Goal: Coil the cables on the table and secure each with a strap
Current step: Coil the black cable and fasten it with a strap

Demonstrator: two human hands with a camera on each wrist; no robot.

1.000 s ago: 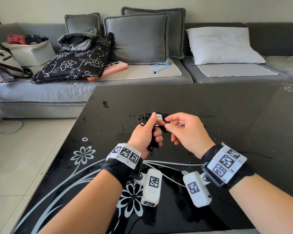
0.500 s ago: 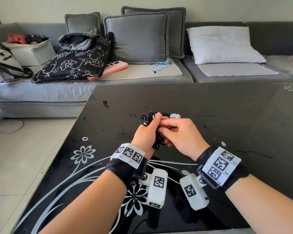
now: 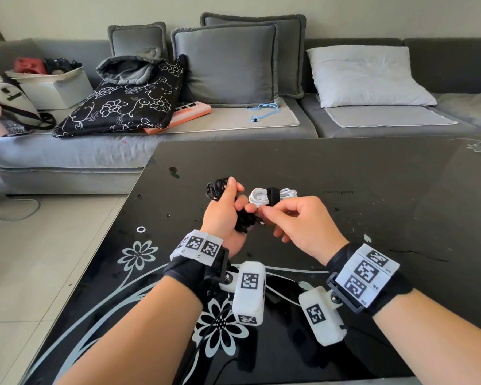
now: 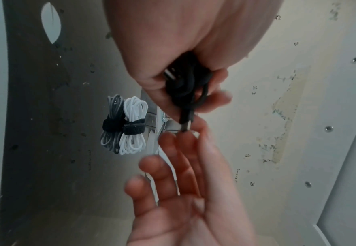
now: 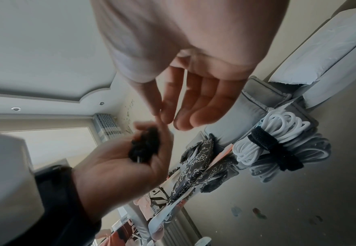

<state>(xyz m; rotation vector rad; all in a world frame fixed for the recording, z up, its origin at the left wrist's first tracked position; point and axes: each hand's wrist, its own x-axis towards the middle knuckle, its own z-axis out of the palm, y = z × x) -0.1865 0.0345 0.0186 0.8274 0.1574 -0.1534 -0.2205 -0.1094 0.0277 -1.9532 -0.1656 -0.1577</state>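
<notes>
Our left hand (image 3: 225, 215) grips black cable (image 3: 243, 222) bundle above table (image 3: 372, 173); right hand (image 3: 303, 227) fingers loose, thumb and forefinger pinching cable end; white cable (image 3: 261, 196) strapped (image 3: 272, 195), lying on table just behind hands.

Both forearms are extended forward above the bench, each wrist wrapped in a black band carrying white marker blocks, with a white camera unit hung beneath it. The left hand (image 3: 224, 209) is held with its back to the head camera, thumb raised and fingers (image 4: 212, 99) curled round a bundle of black cable (image 3: 243, 220). The right hand (image 3: 300, 226) is brought in just beside it, thumb and forefinger closed together at the cable's end, while the remaining fingers (image 5: 204, 108) are kept loosely extended.
</notes>
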